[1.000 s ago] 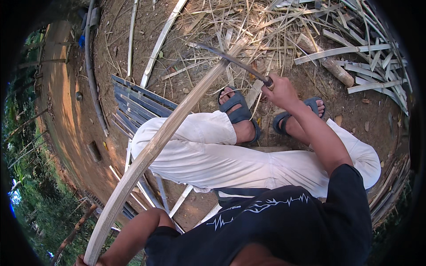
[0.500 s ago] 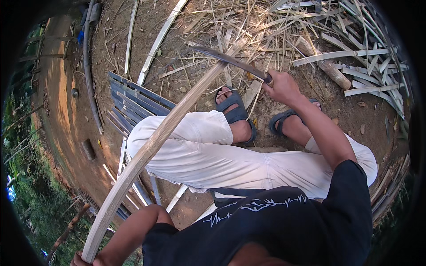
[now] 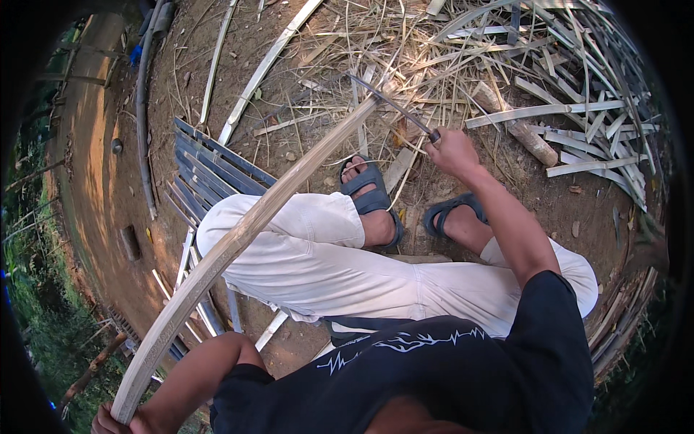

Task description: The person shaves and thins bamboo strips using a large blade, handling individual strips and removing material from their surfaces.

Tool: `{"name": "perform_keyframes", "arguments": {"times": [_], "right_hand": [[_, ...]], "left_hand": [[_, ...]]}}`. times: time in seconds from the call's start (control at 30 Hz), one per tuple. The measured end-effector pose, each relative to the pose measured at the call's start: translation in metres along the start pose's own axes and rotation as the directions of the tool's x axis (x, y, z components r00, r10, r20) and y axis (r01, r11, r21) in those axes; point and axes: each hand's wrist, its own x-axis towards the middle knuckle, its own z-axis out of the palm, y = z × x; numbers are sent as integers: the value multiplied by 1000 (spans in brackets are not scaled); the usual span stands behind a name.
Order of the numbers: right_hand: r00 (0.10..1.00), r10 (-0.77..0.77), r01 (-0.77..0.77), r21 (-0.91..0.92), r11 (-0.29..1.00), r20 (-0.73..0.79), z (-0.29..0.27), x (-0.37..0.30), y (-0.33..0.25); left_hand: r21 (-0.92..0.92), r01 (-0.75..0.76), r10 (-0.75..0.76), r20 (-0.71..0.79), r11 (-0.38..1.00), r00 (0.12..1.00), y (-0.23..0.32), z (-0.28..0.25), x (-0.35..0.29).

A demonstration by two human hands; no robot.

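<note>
A long pale wooden pole (image 3: 278, 194) runs slantwise from the lower left, over my left knee, to the ground litter at top centre. Its near end is in my left hand (image 3: 121, 419), fingers wrapped round it at the lower edge. My right hand (image 3: 455, 153) is closed round the dark handle of a long knife (image 3: 406, 113). The blade lies across the pole close to its far end, seen nearly edge-on. Whether it bites into the wood I cannot tell.
Thin shavings (image 3: 434, 61) cover the ground ahead, beside a heap of split strips (image 3: 603, 134) and a short log (image 3: 531, 137) at right. Dark slats (image 3: 210, 163) lie by my left knee. My sandalled feet (image 3: 372, 195) are below the blade.
My right hand has moved the knife along the pole toward its far end, and the blade has turned from broad side to nearly edge-on. My left hand keeps its hold. The whole view has shifted slightly.
</note>
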Motion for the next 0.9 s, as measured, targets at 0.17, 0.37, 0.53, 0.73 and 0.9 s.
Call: {"name": "perform_keyframes", "arguments": {"times": [0.17,0.37,0.53,0.73,0.9], "right_hand": [[998,7,-8,15,1000,55,-9,2,7],[997,-47,49,-22,999,54,-16,-10,-3],[994,96,-95,-12,995,51,-5,13,7],[993,113,-112,-74,991,18,-3,12,27],[999,-11,14,-58,998,49,-3,-6,-3]], "left_hand": [[-68,26,-24,23,997,999,-4,6,-1],[-57,17,-18,-21,998,1000,-3,10,-3],[-10,-13,12,-65,1000,998,-4,16,-5],[216,61,-62,-4,974,998,57,-63,23],[-23,125,-122,103,992,987,46,-67,15]]}}
